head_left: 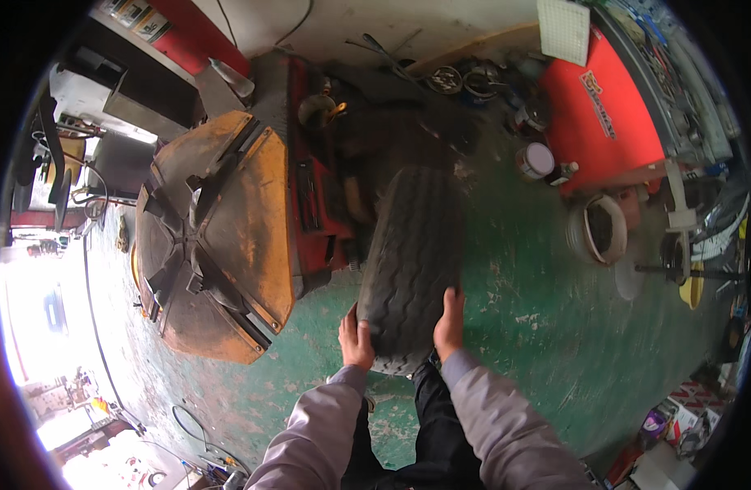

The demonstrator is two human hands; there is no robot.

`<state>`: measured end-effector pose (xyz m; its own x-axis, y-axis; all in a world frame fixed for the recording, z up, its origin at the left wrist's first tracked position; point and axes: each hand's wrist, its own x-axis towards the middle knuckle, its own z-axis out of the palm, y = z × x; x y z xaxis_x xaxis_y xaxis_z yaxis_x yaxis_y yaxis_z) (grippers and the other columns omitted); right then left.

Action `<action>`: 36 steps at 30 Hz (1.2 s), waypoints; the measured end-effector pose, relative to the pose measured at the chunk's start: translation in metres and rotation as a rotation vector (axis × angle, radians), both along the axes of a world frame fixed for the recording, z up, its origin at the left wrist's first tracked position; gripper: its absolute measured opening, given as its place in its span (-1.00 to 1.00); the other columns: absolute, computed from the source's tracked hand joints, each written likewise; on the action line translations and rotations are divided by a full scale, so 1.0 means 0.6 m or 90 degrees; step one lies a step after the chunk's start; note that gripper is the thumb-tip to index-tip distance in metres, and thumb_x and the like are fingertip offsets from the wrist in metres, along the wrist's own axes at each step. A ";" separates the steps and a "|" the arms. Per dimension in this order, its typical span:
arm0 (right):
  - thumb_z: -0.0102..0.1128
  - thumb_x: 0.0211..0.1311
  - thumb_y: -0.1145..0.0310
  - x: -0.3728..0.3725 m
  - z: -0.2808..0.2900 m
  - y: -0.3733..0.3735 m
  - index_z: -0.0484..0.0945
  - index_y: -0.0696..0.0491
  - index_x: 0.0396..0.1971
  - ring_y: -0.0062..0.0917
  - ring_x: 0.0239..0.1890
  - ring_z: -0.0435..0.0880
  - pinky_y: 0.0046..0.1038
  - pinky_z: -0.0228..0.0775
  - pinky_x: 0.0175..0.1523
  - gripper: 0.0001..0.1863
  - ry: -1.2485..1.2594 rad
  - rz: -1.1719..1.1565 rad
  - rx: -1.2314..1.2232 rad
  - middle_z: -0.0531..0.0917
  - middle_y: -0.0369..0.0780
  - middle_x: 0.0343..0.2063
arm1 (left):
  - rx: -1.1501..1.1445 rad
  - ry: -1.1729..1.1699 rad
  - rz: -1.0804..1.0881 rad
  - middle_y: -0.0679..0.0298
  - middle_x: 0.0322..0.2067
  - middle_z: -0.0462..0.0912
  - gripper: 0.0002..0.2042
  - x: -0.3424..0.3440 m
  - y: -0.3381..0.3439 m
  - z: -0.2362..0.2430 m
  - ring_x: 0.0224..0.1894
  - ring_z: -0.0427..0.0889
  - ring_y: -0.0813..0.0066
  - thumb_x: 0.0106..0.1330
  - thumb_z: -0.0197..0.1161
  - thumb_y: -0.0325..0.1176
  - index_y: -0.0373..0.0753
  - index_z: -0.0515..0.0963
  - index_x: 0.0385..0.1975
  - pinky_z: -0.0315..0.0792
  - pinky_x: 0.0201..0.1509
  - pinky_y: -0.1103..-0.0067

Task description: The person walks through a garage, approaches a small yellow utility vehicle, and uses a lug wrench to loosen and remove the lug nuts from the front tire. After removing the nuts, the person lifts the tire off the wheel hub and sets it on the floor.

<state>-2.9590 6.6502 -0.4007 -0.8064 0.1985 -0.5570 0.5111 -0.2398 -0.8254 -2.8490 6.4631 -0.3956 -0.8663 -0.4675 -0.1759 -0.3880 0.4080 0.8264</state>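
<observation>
A black tire (414, 245) with zigzag tread grooves stands upright in front of me, its tread facing up toward me. My left hand (357, 339) presses against its left side near the close end, fingers along the sidewall. On the opposite side my right hand (449, 325) is laid against the tire with its thumb pointing up. Between them the two hands grip the tire; the fingertips under its edges are partly hidden. Left of the tire is a tire changer's round turntable (228, 237), worn orange and dark metal, with jaws on crossed slides.
A red cabinet (600, 114) stands at the far right, with a round can (537, 161) by its foot. A white bucket (600, 230) lies nearby on the worn green floor (523, 343). Cables (200, 433) trail at the lower left. Boxes (678, 429) crowd the lower right.
</observation>
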 end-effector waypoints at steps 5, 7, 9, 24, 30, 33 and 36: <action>-0.03 0.58 -0.15 0.002 0.013 -0.030 0.21 0.32 0.45 -0.03 0.32 0.50 -0.21 0.29 0.41 -0.17 0.146 0.042 0.320 0.45 0.16 0.32 | -0.109 0.035 0.009 -0.18 0.21 0.50 -0.36 -0.146 0.052 0.005 0.24 0.45 -0.21 0.46 0.13 -0.10 -0.43 0.30 0.40 0.29 0.38 0.15; -0.06 0.59 -0.12 -0.051 0.011 -0.020 0.25 0.34 0.42 0.04 0.29 0.52 -0.17 0.33 0.37 -0.21 0.158 0.031 0.423 0.49 0.19 0.28 | -0.122 0.034 0.015 -0.20 0.18 0.51 -0.33 -0.200 0.068 0.013 0.22 0.46 -0.21 0.45 0.15 -0.04 -0.44 0.30 0.39 0.30 0.37 0.15; -0.08 0.60 -0.10 -0.093 0.018 -0.005 0.30 0.34 0.39 0.07 0.27 0.54 -0.13 0.34 0.36 -0.24 0.134 0.031 0.456 0.53 0.19 0.24 | -0.121 0.005 0.016 -0.19 0.17 0.52 -0.31 -0.235 0.088 0.026 0.22 0.47 -0.21 0.45 0.17 0.00 -0.42 0.31 0.39 0.30 0.37 0.15; -0.11 0.58 -0.06 -0.186 0.030 0.075 0.40 0.38 0.30 0.19 0.23 0.53 -0.04 0.36 0.32 -0.27 0.122 0.075 0.534 0.56 0.26 0.18 | -0.187 -0.071 0.000 -0.24 0.15 0.51 -0.34 -0.328 0.163 0.050 0.22 0.47 -0.28 0.46 0.13 -0.01 -0.44 0.31 0.36 0.36 0.31 0.10; -0.10 0.57 -0.06 -0.194 0.041 0.103 0.41 0.38 0.29 0.20 0.21 0.54 -0.02 0.35 0.32 -0.27 0.097 0.098 0.517 0.56 0.27 0.15 | -0.234 -0.019 0.002 -0.24 0.13 0.52 -0.35 -0.342 0.193 0.053 0.19 0.49 -0.30 0.47 0.12 -0.01 -0.45 0.33 0.34 0.37 0.29 0.09; -0.05 0.53 -0.02 -0.193 0.038 0.109 0.39 0.36 0.30 0.21 0.15 0.55 0.01 0.36 0.27 -0.30 0.127 0.078 0.513 0.58 0.25 0.10 | -0.231 0.015 0.008 -0.25 0.09 0.53 -0.39 -0.344 0.201 0.056 0.13 0.52 -0.32 0.46 0.13 -0.06 -0.46 0.37 0.31 0.43 0.22 0.09; -0.01 0.51 0.02 -0.194 0.035 0.110 0.37 0.34 0.32 0.22 0.13 0.55 0.03 0.37 0.24 -0.32 0.117 0.081 0.522 0.58 0.24 0.09 | -0.248 0.001 0.008 -0.25 0.08 0.53 -0.40 -0.346 0.205 0.060 0.12 0.53 -0.32 0.46 0.12 -0.08 -0.45 0.37 0.31 0.43 0.21 0.10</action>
